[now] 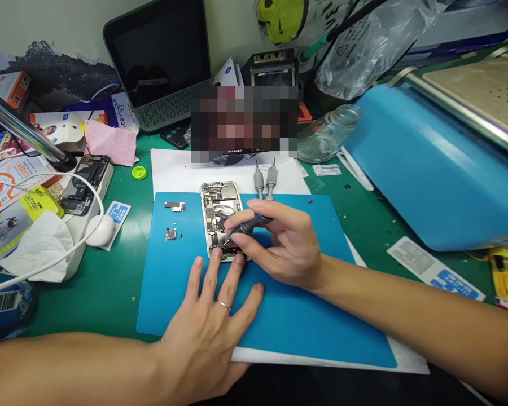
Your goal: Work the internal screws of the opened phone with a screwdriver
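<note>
An opened phone [217, 211] with its inner parts exposed lies on a blue mat [296, 321]. My right hand [279, 242] grips a dark screwdriver [248, 226] with its tip down inside the phone's lower half. Flat on the mat lies my left hand [211, 321], fingers spread, with the fingertips touching the phone's near end; a ring sits on one finger. Two small removed parts [174, 206] [170, 233] rest on the mat to the left of the phone.
Two grey screwdrivers [265, 180] lie behind the phone on white paper. A second opened phone [84, 183], a white cable and tissue crowd the left. A glass jar [328, 135] and a large blue machine [432, 163] stand right. A dark monitor [161, 56] stands at the back.
</note>
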Demonstrator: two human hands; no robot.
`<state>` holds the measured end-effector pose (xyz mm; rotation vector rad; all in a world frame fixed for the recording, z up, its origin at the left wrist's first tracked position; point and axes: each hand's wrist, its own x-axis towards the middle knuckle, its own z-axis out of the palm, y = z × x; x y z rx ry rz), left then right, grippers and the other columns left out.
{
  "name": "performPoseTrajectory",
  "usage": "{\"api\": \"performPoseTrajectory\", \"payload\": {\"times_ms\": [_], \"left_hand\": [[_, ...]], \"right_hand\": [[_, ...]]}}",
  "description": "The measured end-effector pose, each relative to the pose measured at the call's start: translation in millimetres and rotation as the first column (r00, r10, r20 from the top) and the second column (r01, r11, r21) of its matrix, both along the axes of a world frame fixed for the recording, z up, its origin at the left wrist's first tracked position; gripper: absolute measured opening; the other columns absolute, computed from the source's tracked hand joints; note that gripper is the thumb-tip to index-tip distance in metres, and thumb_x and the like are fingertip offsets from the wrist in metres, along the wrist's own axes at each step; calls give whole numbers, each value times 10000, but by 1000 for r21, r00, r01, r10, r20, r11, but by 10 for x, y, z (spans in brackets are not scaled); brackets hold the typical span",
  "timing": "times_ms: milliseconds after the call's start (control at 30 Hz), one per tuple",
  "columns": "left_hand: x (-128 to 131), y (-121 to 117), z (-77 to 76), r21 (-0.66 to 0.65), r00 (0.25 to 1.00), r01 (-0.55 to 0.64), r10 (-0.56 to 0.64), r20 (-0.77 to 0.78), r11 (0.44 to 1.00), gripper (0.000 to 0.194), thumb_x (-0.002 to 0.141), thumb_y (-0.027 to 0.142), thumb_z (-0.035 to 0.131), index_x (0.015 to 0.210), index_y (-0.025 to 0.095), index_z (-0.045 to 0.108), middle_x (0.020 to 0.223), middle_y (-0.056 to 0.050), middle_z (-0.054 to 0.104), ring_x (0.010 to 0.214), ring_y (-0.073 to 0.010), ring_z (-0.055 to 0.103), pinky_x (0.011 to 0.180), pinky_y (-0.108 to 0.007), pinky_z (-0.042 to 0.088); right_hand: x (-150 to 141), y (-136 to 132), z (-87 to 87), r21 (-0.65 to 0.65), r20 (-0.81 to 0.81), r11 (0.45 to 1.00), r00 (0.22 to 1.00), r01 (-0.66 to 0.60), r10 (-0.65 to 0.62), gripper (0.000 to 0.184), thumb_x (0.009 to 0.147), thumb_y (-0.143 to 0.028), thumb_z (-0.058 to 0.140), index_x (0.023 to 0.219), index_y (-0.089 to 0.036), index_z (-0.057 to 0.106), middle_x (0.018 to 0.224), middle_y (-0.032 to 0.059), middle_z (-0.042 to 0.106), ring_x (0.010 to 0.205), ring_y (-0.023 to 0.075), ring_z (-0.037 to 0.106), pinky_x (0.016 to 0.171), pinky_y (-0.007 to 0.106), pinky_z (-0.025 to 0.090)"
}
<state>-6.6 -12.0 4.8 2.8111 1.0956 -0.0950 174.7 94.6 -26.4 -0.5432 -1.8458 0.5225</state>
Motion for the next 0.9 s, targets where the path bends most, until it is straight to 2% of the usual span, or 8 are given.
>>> {"api": "performPoseTrajectory", "payload": {"times_ms": [167, 300, 400, 467, 533, 700, 900], "left_hand": [[-16, 34, 22, 20, 996, 89, -89, 22, 996, 827, 924, 563, 510, 1557, 104, 237, 1615, -301, 160, 1533, -432, 23, 1189, -552, -83], [-19, 40, 3, -4, 995, 89, -88, 43, 996, 838, 914, 562, 531, 1552, 106, 234, 1611, -300, 178, 1521, -449, 103, 1203, -531, -18], [-18, 35, -18, -13, 996, 82, -81, 39, 997, 838, 925, 560, 512, 1556, 102, 206, 1611, -295, 189, 1519, -439, 132, 1210, -518, 12], [-19, 35, -22, -12, 996, 78, -78, 43, 997, 842, 930, 555, 504, 1561, 99, 185, 1605, -300, 202, 1518, -435, 143, 1209, -513, 20], [-20, 40, -16, -23, 995, 86, -85, 43, 996, 837, 928, 553, 508, 1561, 106, 191, 1604, -298, 210, 1516, -439, 147, 1204, -519, 31], [-16, 61, 10, -52, 994, 105, -104, 26, 993, 840, 918, 546, 530, 1559, 104, 214, 1605, -293, 218, 1515, -439, 155, 1198, -527, 87], [-25, 69, 18, -43, 994, 99, -97, 49, 994, 827, 917, 545, 526, 1550, 102, 230, 1586, -309, 244, 1513, -448, 151, 1182, -527, 112]], "right_hand": [[5, -44, 110, 14, -54, 999, 998, 45, -44, 710, 856, -25, 641, 1459, -305, 391, 1062, 41, 699, 893, 147, 725, 749, 270, 654], [-40, -81, 198, -13, -19, 1000, 1000, 12, -13, 731, 853, -19, 646, 1465, -327, 389, 1140, 64, 691, 941, 179, 731, 764, 310, 669], [-110, -61, 145, 6, -13, 1000, 1000, -16, 16, 681, 891, -79, 628, 1460, -350, 373, 1105, 54, 710, 918, 181, 726, 777, 340, 668], [-146, -40, 84, 21, -55, 1000, 998, -13, 14, 631, 908, -113, 618, 1452, -322, 377, 1030, 30, 713, 844, 155, 719, 715, 296, 661], [-161, -26, 40, 25, -47, 999, 998, -36, 38, 640, 899, -104, 626, 1453, -313, 382, 1023, 23, 708, 853, 145, 719, 681, 257, 650], [-153, -23, 27, -49, -36, 997, 998, -60, 58, 638, 906, -83, 609, 1457, -315, 387, 1040, 21, 717, 837, 134, 714, 670, 243, 646], [-166, 3, -11, 20, -29, 991, 991, -129, 129, 697, 892, -44, 612, 1493, -285, 356, 1097, 49, 704, 959, 151, 723, 705, 243, 662]]}}
